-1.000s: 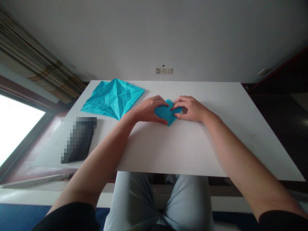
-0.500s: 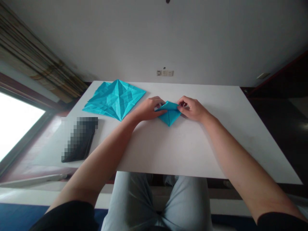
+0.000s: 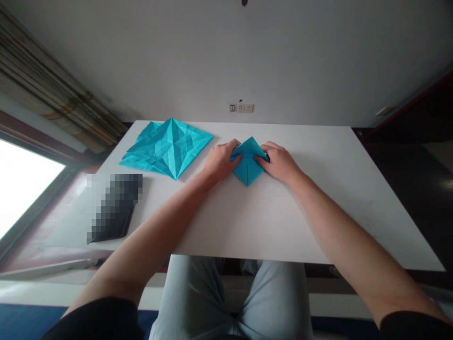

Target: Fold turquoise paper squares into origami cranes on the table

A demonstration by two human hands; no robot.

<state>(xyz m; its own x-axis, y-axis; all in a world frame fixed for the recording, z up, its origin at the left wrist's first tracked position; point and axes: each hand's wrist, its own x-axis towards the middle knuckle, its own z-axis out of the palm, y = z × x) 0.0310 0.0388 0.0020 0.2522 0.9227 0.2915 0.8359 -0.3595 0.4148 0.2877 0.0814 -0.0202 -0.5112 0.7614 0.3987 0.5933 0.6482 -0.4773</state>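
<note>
Between my hands is a small folded piece of blue origami paper (image 3: 248, 171), diamond-shaped, with a centre crease and one point toward me. Its upper flap stands up to a peak at the far side. My left hand (image 3: 225, 158) grips the left corner, thumb on top and the fingers behind the paper. On the right corner my right hand (image 3: 279, 160) is closed in the same way, its thumb pressed on the face. The fingertips of both hands are partly hidden by the paper.
Creased, unfolded sheets of blue paper (image 3: 166, 146) lie at the far left of the white table (image 3: 226, 226). A dark, blurred-out object (image 3: 116, 208) rests near the left edge. Wall sockets (image 3: 241, 108) are behind the table, and a curtain (image 3: 53, 85) hangs at left.
The upper flap, folded down toward me before, now rises to a point away from me. Both thumbs have moved inward onto the paper's face.
</note>
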